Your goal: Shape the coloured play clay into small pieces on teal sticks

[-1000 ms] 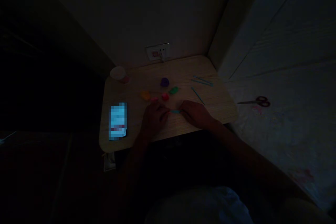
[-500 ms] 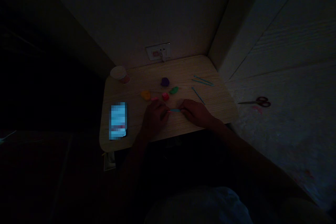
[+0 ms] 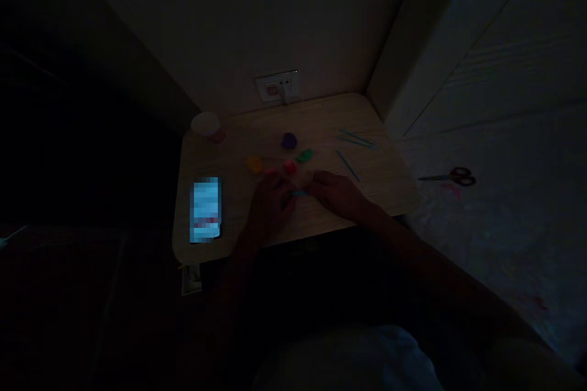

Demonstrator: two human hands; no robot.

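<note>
In dim light, my left hand [image 3: 271,203] and my right hand [image 3: 337,194] pinch a thin light-blue strip [image 3: 299,193] between them, just over the near part of the wooden table [image 3: 238,226]. Both hands have their fingers closed on its ends, and only its short middle shows. Just beyond the fingers lie soft-looking lumps: a red one [image 3: 290,166], a pink one [image 3: 270,171] partly behind my left hand, a green one [image 3: 304,156], an orange one [image 3: 255,164] and a purple one [image 3: 288,141]. Past my right hand lies a thin blue stick [image 3: 348,165].
Two more blue sticks [image 3: 358,138] lie at the table's far right. A lit phone [image 3: 205,210] is at the left, a paper cup [image 3: 207,126] behind it. Scissors [image 3: 452,177] rest on the pale surface to the right. A wall socket [image 3: 277,87] sits above the back edge.
My right hand has shifted slightly left, closer to my left hand. Less of the blue strip shows between them.
</note>
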